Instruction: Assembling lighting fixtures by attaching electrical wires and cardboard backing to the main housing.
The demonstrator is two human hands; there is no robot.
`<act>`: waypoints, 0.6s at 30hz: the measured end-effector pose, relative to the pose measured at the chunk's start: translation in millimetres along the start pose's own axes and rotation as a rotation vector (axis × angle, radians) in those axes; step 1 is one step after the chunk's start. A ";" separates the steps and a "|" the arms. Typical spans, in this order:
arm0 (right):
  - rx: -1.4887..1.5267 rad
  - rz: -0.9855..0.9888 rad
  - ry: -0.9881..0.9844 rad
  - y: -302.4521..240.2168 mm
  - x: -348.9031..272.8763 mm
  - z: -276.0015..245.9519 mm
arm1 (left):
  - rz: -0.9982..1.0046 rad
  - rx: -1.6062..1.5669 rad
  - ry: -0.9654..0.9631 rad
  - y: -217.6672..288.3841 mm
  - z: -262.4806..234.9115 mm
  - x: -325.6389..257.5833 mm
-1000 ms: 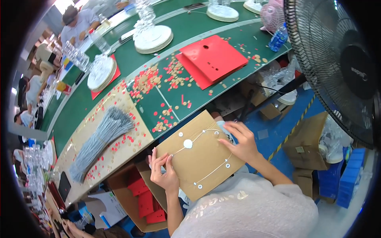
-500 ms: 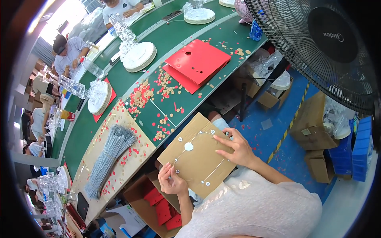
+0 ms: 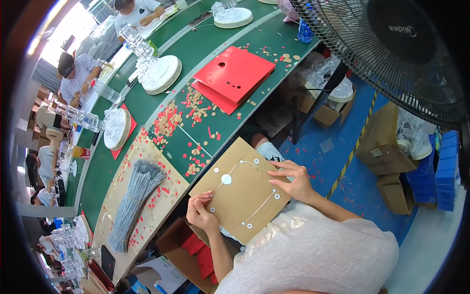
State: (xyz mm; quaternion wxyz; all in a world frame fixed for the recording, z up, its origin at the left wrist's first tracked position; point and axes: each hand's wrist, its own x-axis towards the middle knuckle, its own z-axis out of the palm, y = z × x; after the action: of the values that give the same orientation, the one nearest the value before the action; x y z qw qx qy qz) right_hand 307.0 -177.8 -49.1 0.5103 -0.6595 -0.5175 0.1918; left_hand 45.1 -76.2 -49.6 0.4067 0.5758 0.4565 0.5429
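We hold the brown card (image 3: 243,192) flat over our lap, just off the near edge of the long green table (image 3: 147,108), and it does not touch the table. To do this step well, we think we should keep the card still and level with our right hand (image 3: 293,182) so the thin wire does not slip. Our right hand lies on the right edge of the card, fingers pressing on top. Our left hand (image 3: 199,213) pinches the left edge of the card where the wire ends, fingers closed on it. We should pull the wire slowly so it stays in its holes.

The card is a brown square with small white rings around its holes and 1 bigger white disc (image 3: 226,179) near the top left. A thin pale wire (image 3: 259,208) runs between the rings in curved lines.

On the table lie a stack of red cards (image 3: 234,73), a bundle of grey wires (image 3: 133,198), and many small punched dots (image 3: 169,122), red and brown.
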 end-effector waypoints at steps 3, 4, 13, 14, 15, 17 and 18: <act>0.019 0.001 -0.050 0.1 1.0 4.3 | 0.070 -0.018 0.037 -8.9 0.7 5.6; -0.044 -0.064 -0.056 -1.6 2.4 4.8 | 0.079 -0.037 0.054 -11.7 0.2 4.8; -0.053 -0.139 -0.105 8.0 -1.6 2.4 | 0.235 0.164 -0.030 -2.5 3.1 13.2; -0.013 -0.130 -0.089 12.0 -2.1 1.5 | 0.218 0.107 -0.026 -3.4 4.9 15.7; -0.013 -0.128 -0.089 14.5 -2.5 0.9 | 0.216 0.108 -0.027 -3.6 5.2 15.3; -0.044 -0.246 -0.098 16.0 -2.0 0.7 | 0.052 -0.088 -0.042 -3.3 3.9 13.2; -0.042 -0.244 -0.100 15.2 -2.0 0.2 | 0.049 -0.085 -0.041 -5.4 2.7 12.9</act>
State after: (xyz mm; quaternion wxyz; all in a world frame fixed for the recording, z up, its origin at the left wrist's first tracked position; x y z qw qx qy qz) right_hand 313.5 -178.6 -63.0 0.4894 -0.5918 -0.6226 0.1503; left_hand 47.2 -62.3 -51.8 0.4267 0.5801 0.4101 0.5597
